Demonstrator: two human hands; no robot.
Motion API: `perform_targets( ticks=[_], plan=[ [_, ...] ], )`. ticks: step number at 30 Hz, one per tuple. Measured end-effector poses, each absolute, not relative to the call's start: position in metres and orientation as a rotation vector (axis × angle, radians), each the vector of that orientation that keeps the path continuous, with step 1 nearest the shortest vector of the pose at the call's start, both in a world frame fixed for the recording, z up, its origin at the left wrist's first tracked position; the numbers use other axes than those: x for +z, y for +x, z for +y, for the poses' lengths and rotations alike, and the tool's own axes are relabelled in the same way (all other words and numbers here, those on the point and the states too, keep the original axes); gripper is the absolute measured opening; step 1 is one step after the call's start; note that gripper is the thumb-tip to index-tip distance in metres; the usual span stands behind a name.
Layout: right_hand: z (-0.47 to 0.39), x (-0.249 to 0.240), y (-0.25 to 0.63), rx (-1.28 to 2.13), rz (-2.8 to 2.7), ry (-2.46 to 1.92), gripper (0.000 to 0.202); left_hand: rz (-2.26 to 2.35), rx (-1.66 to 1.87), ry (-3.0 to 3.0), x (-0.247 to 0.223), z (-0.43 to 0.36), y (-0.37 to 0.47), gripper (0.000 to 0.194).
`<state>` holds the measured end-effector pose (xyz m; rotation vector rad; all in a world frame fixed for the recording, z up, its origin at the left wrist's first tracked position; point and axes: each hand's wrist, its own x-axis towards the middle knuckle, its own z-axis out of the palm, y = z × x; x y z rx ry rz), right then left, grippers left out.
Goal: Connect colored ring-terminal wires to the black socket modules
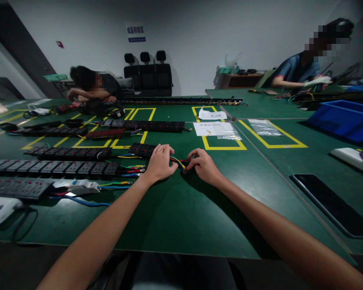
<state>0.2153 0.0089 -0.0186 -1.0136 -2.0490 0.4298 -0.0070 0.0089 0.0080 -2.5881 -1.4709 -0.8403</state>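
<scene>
clasping a short black plastic socket strip [141,149] with the left hand [160,163] and pinching thin multicoloured wires [178,162] just beside that hand with the right hand [203,164].

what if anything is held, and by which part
The left grip lies over a power strip at its wired end. The right grip seems to pinch wires near their tips, though neither hold is certain.

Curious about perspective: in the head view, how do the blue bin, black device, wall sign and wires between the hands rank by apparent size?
1. Blue bin
2. Black device
3. Wall sign
4. Those wires
</scene>
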Motion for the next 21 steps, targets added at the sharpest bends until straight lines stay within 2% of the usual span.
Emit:
perform_targets(
  ticks=[5, 15, 21],
  plan=[
    [0.0083, -0.0189, 0.2146, 0.425, -2.034, -1.014, 0.046, -1.462, -0.858, -2.544, 0.0044, 0.0120, -0.0072, 0.023],
    [0.0081, -0.0195, 0.2136, 0.394, -1.981, -1.014, 0.044, -1.476, -0.781, -2.559, 0.0045, 0.0122, -0.0074, 0.030],
    [0.0063, -0.0170, 0.2151, 0.336, -1.969, -1.068, 0.035, -1.435, -0.726, -2.560, 0.0069, 0.0107, -0.0083, 0.032]
  ],
)
